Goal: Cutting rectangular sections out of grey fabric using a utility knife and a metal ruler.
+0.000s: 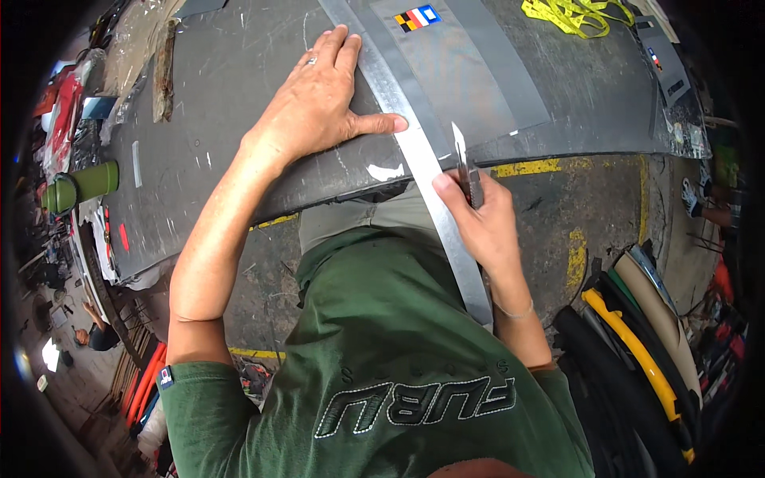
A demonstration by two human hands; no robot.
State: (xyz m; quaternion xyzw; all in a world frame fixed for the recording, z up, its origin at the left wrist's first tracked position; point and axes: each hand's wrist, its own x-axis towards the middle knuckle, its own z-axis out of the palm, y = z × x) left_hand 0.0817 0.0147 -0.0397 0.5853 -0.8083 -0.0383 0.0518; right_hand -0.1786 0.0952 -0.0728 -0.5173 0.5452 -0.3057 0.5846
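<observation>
Grey sheet (470, 76) lies on table (231, 64) beside ruler (421, 155); my left hand (311, 107) is spread, thumb (382, 123) on ruler; my right hand (488, 219) grips knife (460, 150). Ruler slippage could cut that thumb.

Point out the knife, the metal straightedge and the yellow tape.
Knife (460, 150): head view, on the blade.
Metal straightedge (419, 153): head view, on its bare face between the two hands.
Yellow tape (564, 13): head view, on its loosely heaped loops.

Bright light; glare on metal ruler (418, 151); edges bent (corners black).
</observation>
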